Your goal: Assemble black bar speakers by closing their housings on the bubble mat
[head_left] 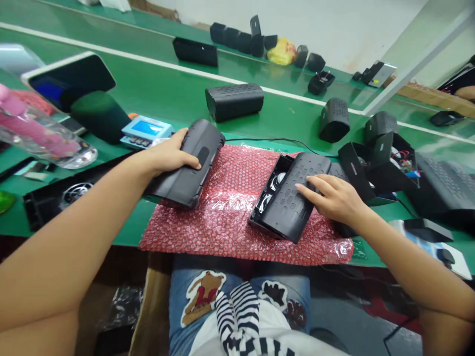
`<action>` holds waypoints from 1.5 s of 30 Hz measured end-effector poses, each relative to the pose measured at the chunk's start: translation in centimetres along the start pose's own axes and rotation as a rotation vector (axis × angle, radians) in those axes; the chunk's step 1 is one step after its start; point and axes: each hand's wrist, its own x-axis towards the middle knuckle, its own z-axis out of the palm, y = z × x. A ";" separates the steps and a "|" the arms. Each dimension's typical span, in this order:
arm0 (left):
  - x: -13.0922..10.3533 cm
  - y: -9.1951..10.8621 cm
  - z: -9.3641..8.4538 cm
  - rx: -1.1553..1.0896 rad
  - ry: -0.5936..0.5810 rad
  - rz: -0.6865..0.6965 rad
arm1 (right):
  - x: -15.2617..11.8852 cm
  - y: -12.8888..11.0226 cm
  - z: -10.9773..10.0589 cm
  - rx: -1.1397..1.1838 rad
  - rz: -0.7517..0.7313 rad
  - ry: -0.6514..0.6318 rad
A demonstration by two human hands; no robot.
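Note:
My left hand [170,153] is wrapped around a smooth black speaker shell [189,165], tilted above the left part of the red bubble wrap [237,227]. Its thumb lies across the upper face. On the right side of the wrap, my right hand [334,195] grips a black speaker cover [297,198] with oval dimples, fingers spread over its face. This cover sits askew over an open speaker box [265,210], where two white-and-black round drivers show along the left. My right thumb and the far side of the cover are partly hidden.
More black speakers [235,101] stand across the green bench. Opened housings with wires [397,160] lie at right, near a white power strip [451,252]. At left are a blue-screened device [146,129], a pink-capped bottle [48,131], a tilted phone [70,79] and another black panel [74,193].

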 end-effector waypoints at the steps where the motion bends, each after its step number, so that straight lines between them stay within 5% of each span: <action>1: 0.0 0.0 0.0 -0.001 0.000 0.001 | -0.2 -0.1 0.0 -0.005 -0.005 -0.041; 6: -0.3 0.4 0.1 0.003 -0.005 -0.010 | 1.8 0.1 -0.4 0.058 -0.043 -0.186; 14: 0.0 0.3 0.3 0.024 0.013 0.008 | 7.7 0.3 -1.4 0.170 -0.308 -0.485; 22: 0.9 -0.4 0.8 0.212 0.075 0.016 | 9.3 0.5 -1.6 0.173 -0.467 -0.493; 41: 0.5 -0.2 1.1 0.205 0.097 0.013 | 10.3 -0.9 -0.5 0.147 -0.427 -0.529; 45: 0.5 -0.1 1.1 0.172 0.085 -0.020 | 10.5 -0.4 -3.0 0.229 -0.321 -0.504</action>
